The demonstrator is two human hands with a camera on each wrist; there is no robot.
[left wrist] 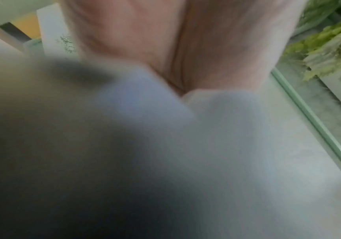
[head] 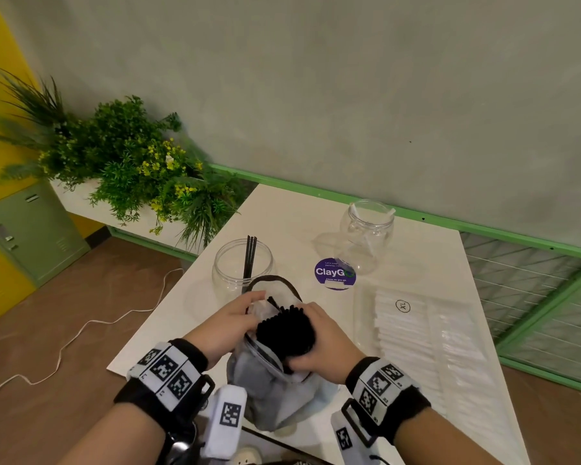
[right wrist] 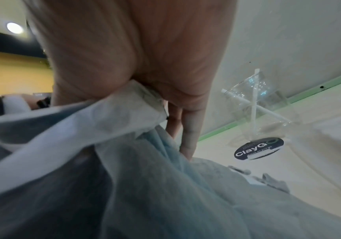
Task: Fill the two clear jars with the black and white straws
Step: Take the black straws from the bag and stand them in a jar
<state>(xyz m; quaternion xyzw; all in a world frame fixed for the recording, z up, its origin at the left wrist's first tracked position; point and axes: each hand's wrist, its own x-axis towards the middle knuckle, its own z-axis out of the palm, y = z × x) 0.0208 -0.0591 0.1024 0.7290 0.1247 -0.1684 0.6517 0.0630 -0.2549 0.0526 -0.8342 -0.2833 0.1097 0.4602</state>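
A grey-white bag stands at the table's near edge with a thick bundle of black straws sticking out of its mouth. My left hand holds the bag's left rim, fingers next to one loose straw tip. My right hand grips the right rim and wraps the bundle; in the right wrist view it pinches the bag fabric. The near clear jar holds three black straws. The far jar holds a few white straws. The left wrist view is blurred by my palm.
A clear pack of white straws lies flat at the right of the white table. A round purple ClayGo sticker sits between the jars. Plants stand at the back left; a white cable runs across the floor.
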